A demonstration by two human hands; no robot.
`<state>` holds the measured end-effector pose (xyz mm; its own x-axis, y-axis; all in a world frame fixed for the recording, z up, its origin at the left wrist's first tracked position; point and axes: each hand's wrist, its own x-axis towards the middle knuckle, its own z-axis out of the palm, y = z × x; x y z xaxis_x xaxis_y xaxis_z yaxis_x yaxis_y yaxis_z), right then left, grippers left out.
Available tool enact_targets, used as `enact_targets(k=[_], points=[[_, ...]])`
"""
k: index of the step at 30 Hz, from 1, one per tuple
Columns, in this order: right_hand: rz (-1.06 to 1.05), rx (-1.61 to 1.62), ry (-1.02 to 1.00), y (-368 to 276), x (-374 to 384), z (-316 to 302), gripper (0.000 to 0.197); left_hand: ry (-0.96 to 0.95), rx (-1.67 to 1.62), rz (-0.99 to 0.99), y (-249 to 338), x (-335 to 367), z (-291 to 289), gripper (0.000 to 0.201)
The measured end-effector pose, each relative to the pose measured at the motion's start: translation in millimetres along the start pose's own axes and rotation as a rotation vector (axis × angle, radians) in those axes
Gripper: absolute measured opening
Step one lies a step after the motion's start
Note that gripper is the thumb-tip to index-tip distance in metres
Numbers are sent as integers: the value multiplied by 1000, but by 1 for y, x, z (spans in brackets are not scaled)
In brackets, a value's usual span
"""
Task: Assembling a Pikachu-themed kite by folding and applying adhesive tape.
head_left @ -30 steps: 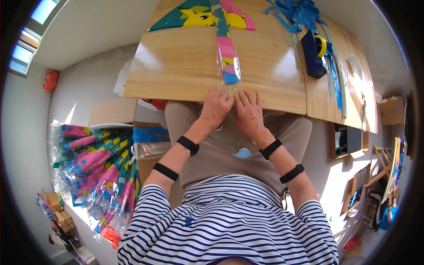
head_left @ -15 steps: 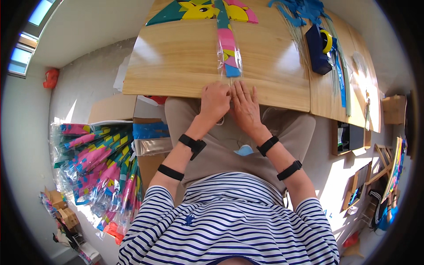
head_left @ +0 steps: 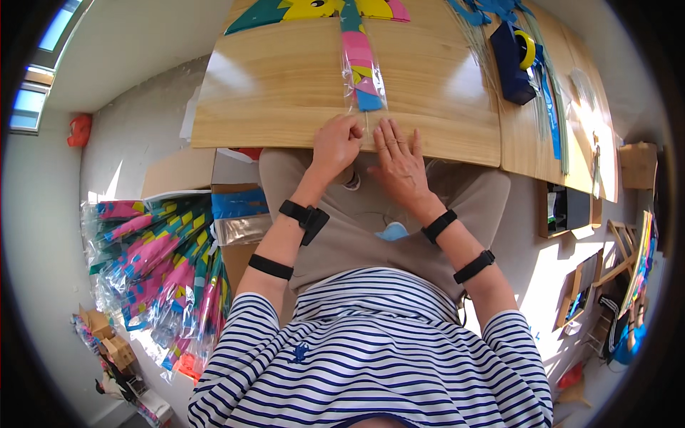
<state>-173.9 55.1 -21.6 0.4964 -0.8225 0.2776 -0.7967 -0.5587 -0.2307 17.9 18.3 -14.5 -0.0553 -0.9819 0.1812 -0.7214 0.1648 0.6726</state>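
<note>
1. I see the left hand (head_left: 335,145) curled, fingertips pinching the near end of the clear-wrapped kite tail (head_left: 360,68) at the surface (head_left: 271,93) edge.
2. Right hand (head_left: 399,160) lies flat, fingers spread, just beside it.
3. Farther: the tail runs to the colourful kite (head_left: 314,11); blue tape dispenser (head_left: 514,53) at right.

The tabletop (head_left: 285,85) is pale wood with visible grain, smooth and lightly glossy where sunlight glares off it. The long packet (head_left: 362,68) lying on it is wrapped in clear, shiny plastic film over matt coloured sheets in pink, yellow and blue. The tape dispenser (head_left: 512,55) looks like dark blue plastic, holding a glossy yellow roll. Beside the chair, a heap of packets (head_left: 153,257) shows the same crinkled, reflective film. The striped shirt (head_left: 371,357) is soft matt cloth
</note>
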Motion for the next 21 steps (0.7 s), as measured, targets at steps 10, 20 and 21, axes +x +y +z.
enact_targets(k=[10,20,21], points=[[101,-143,-1,1,-11,-1,93,-4,46,138,9,-14,-11,12],[62,-46,65,-7,-4,-25,65,74,345,368,45,-35,-10,10],[32,-51,103,-7,-2,-27,62,64,307,377,56,-39,-14,10]])
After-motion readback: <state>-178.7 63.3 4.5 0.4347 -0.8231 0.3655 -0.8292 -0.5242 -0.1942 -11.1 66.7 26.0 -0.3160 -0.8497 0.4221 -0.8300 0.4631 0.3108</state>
